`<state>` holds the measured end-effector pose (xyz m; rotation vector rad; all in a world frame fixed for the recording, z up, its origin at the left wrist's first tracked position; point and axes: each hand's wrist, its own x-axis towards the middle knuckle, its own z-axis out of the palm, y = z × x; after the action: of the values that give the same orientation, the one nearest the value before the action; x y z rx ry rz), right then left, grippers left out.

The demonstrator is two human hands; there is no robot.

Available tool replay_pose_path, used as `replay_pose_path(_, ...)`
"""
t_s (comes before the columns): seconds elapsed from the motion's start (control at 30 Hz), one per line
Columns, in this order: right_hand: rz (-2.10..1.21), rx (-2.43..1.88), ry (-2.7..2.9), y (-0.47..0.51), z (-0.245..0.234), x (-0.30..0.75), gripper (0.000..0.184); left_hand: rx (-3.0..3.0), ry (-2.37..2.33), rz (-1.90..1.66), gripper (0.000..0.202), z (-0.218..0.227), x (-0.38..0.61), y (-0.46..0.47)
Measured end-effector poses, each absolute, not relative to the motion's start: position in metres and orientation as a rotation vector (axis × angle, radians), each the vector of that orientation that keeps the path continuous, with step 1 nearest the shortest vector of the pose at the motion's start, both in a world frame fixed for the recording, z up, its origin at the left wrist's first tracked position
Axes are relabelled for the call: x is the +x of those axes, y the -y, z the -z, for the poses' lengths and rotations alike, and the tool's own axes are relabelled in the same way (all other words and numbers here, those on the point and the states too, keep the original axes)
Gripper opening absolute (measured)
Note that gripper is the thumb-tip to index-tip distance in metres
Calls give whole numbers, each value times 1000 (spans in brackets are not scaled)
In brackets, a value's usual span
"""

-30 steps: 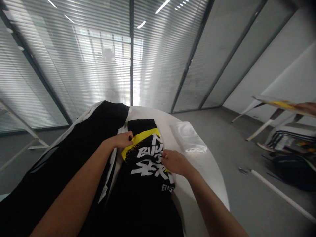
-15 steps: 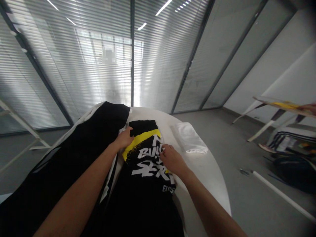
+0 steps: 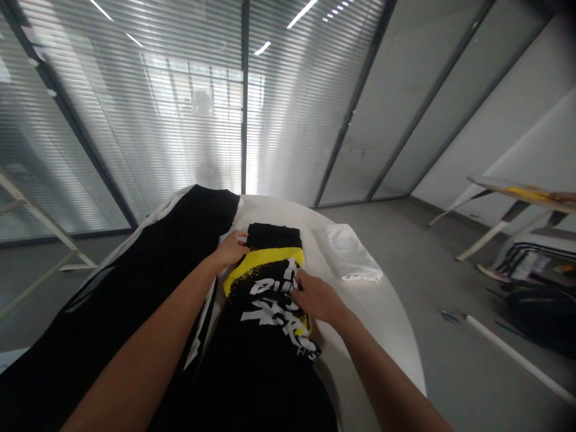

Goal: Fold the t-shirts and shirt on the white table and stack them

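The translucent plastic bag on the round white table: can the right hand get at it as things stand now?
Probably yes. The right hand rests on the folded black T-shirt with yellow stripe, close to the bag, and only a strip of white tabletop lies between them.

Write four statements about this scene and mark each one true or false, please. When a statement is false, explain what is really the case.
1. The left hand touches the upper left edge of the black printed T-shirt. True.
2. The right hand holds the white plastic package. False: it rests on the black printed T-shirt, and the package lies apart from it on the table.
3. The table is square. False: it is white with a curved, round edge.
4. A white rod lies on the grey floor to the right of the table. True.
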<state>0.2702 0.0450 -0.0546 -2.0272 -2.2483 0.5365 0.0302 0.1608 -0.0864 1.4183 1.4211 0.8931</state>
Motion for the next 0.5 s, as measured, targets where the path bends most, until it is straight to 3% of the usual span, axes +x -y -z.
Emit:
replay_pose_path(0.17,-509,-2078,2207,-48,58,269,23,1271,-1316,-924,57,74,32,-152)
replay_pose_path(0.37,-499,-2115,2122,-59,66,269,43,1137,-1328,-919,63,70,32,-150)
replay_pose_path(0.5,-516,-2049,2291,-80,66,273,44,1031,-1344,-921,66,72,29,-155)
